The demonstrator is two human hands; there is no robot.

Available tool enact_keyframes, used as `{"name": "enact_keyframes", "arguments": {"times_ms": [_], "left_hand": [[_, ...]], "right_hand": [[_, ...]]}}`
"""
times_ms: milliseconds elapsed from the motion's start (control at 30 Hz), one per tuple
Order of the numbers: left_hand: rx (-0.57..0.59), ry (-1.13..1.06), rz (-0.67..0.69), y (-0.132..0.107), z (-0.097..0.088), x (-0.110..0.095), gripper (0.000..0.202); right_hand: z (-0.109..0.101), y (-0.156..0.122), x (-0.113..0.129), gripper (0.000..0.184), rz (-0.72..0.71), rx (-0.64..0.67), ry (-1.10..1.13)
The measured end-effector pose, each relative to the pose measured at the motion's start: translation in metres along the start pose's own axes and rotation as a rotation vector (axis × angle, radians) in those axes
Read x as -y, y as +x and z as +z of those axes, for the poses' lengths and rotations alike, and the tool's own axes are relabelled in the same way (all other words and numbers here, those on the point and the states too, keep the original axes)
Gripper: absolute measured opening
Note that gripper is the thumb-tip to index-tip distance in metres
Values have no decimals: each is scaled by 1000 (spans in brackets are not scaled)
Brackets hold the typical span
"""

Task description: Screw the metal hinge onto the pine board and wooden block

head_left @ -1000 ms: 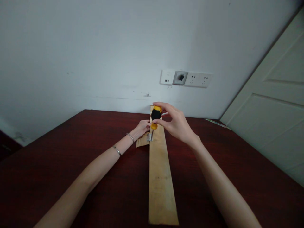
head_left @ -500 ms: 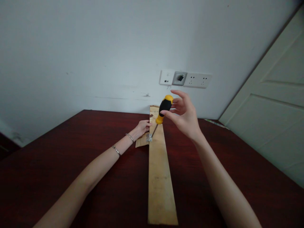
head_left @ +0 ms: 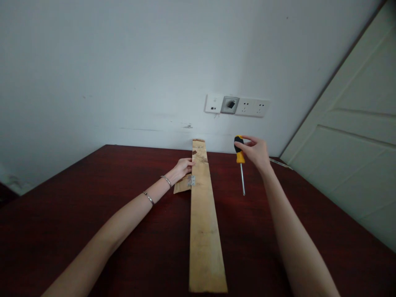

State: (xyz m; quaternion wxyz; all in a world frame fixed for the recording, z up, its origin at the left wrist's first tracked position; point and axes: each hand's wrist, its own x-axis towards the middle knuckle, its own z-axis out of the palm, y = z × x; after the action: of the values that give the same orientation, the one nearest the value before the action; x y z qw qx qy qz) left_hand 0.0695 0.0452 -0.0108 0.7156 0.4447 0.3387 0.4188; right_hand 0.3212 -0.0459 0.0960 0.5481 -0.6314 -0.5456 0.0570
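A long pale wooden plank (head_left: 204,231) lies lengthwise on the dark red table (head_left: 77,214). A small metal hinge (head_left: 192,180) joins it to a short wooden piece (head_left: 181,186) at its left edge. My left hand (head_left: 183,167) rests flat on that short piece, fingers touching the plank's edge. My right hand (head_left: 256,152) is to the right of the plank, closed round the yellow and black handle of a screwdriver (head_left: 240,163). Its shaft points down toward the table.
A row of white wall sockets (head_left: 236,105) sits on the white wall behind the table. A pale panelled door (head_left: 349,148) stands at the right. A thin object (head_left: 280,163) lies at the table's far right corner.
My right hand has carried the screwdriver from the hinge off to the right of the plank and lowered it. My left hand has stayed on the short piece.
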Motion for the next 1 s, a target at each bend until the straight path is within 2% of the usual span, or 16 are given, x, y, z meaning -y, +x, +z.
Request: {"name": "enact_keyframes", "arguments": {"times_ms": [100,267,400,667,1000], "left_hand": [[1,7,-7,-1,1,-1,23],[-18,19,-13,-1,1,-2,25],[-24,19,-7,0,1,-1,25],[-23,1,-10,0,0,-1,22],[-28,-38,0,4,0,1,27]], "right_hand": [[18,1,-27,51,53,126,-282],[48,-9,-57,43,71,231,-398],[62,-15,-71,41,88,300,-456],[71,-21,-82,42,134,393,-530],[73,-25,-88,43,144,426,-544]]}}
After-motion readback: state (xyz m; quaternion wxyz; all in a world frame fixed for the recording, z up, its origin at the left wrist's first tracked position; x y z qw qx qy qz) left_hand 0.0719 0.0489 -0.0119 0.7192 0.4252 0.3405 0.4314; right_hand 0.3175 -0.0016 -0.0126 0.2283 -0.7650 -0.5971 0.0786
